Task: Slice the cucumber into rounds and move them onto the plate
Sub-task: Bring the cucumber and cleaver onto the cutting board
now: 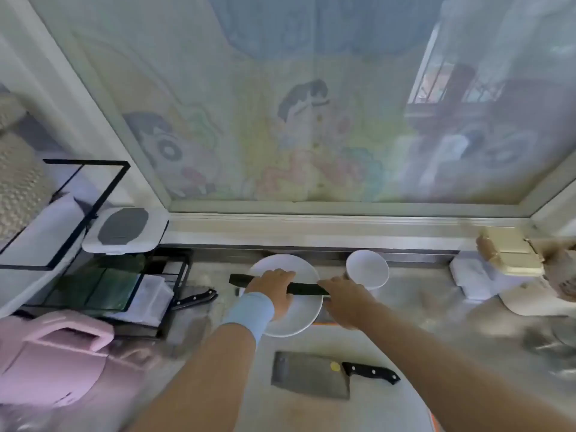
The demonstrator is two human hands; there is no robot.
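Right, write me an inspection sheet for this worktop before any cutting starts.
Surface: mottled grey counter, blurred in places.
Job's things: whole cucumber held across the white plate; cleaver lying flat nearer the person, untouched.
Clutter: small white bowl right of the plate; black-handled knife to its left; pink handled container; black wire rack.
Fingers: those of the left hand and right hand curl over the cucumber.
Cables: nothing seen.
Surroundings: window with a cartoon print behind the counter.
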